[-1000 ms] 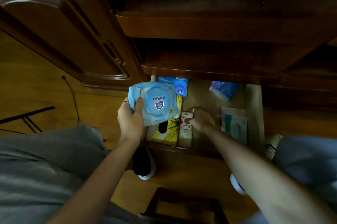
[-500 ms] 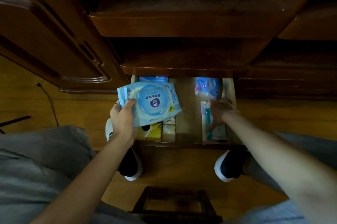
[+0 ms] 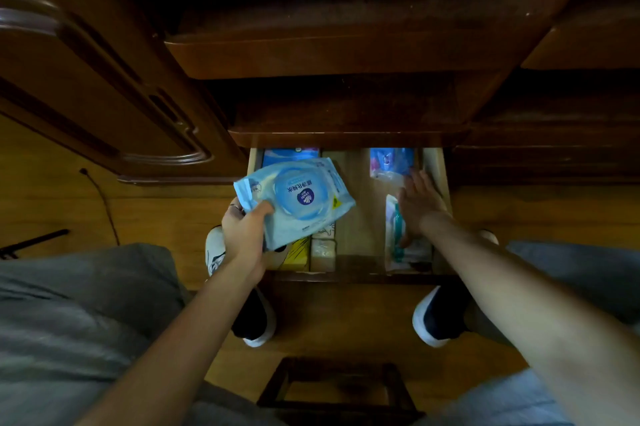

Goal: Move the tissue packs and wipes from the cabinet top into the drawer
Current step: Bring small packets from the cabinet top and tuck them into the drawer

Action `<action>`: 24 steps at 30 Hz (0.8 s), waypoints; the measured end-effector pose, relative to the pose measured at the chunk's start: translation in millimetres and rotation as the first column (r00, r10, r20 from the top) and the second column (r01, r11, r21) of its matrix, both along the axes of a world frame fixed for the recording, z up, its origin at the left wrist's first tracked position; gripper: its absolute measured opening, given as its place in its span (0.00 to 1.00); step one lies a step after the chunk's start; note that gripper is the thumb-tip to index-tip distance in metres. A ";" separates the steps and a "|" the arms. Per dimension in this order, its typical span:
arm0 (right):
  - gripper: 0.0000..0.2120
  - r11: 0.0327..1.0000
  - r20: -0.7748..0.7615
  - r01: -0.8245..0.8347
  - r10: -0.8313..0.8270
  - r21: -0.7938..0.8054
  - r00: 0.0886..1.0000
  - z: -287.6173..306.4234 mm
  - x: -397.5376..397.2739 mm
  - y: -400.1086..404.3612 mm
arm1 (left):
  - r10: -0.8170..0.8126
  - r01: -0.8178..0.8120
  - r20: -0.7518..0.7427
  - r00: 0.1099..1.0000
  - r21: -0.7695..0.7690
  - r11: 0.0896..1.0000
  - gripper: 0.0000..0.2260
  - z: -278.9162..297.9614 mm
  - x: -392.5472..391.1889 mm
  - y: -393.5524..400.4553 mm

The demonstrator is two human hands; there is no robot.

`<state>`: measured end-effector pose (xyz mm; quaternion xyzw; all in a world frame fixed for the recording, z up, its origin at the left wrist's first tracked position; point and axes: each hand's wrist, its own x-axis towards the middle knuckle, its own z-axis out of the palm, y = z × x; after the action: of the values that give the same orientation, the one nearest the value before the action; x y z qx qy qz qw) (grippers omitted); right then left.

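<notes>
My left hand (image 3: 245, 230) grips a light-blue wipes pack (image 3: 298, 198) with a round lid, holding it tilted above the left side of the open wooden drawer (image 3: 353, 204). Under the pack lie a blue pack (image 3: 290, 152), a yellow tissue box (image 3: 298, 254) and a small cream pack (image 3: 323, 250). My right hand (image 3: 417, 202) lies flat with straight fingers on the drawer's right side, over a white-and-teal pack (image 3: 398, 238) and just below a blue-and-pink tissue pack (image 3: 391, 162).
A dark cabinet ledge (image 3: 346, 134) overhangs the drawer's back. An open cabinet door (image 3: 104, 96) stands at the left. My shoes (image 3: 433, 318) and a small wooden stool (image 3: 339, 387) are on the wooden floor below. A cable (image 3: 104, 204) runs along the floor at left.
My right hand has moved from the cream pack in the drawer's middle to the right side and flattened there. My left hand has brought the wipes pack further over the drawer.
</notes>
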<state>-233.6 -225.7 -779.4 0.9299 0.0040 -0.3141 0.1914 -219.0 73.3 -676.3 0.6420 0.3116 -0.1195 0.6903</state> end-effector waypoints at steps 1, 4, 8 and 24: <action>0.59 0.997 -0.013 0.034 -0.033 0.074 0.999 0.3 -2.5 -1.5 | 0.003 -0.003 -0.002 1.000 -0.029 1.000 0.14 -0.5 0.0 -5.1; 0.55 0.917 -0.134 0.196 -0.158 0.347 0.978 6.0 -11.0 -4.1 | 0.014 -0.017 -0.018 1.000 -0.186 0.982 0.22 -3.3 -2.3 -23.7; 0.36 0.856 -0.147 0.214 -0.163 0.471 0.976 22.1 -28.3 -14.0 | -0.055 0.032 -0.063 0.996 -0.321 0.947 0.24 -12.5 -8.3 -46.5; 0.18 0.347 -0.133 0.500 -0.702 0.794 0.699 94.3 -69.6 -95.9 | -0.781 0.818 -0.242 0.576 0.180 0.547 0.14 -99.1 -37.9 -133.3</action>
<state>-303.2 -321.6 -685.1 0.8767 -0.2262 -0.2161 -0.3654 -256.9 -60.0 -775.4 0.7916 0.0432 -0.4195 0.4421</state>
